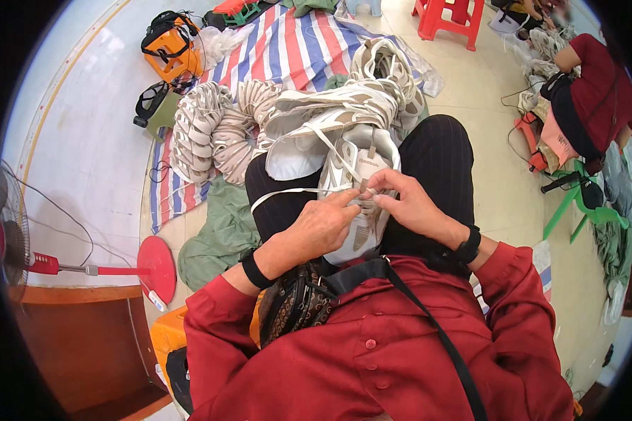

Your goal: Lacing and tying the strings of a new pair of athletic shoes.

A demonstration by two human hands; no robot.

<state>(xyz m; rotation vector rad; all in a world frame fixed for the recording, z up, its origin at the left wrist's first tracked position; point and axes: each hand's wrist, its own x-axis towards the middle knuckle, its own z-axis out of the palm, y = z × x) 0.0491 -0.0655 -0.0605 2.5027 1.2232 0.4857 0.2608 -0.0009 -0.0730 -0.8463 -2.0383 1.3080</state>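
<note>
A white and beige sneaker rests on my lap, toe pointing away from me. My left hand pinches its white lace near the eyelets, with the loose end trailing off to the left. My right hand grips the lace at the tongue, fingertips meeting the left hand's. More sneakers of the same kind lie stacked over my knees. I wear a red shirt, black trousers and a patterned waist bag.
Rows of sneakers lie on a striped tarp ahead, with a green cloth beside my left leg. A red fan base stands to the left. Another person in red sits at right near green and red stools.
</note>
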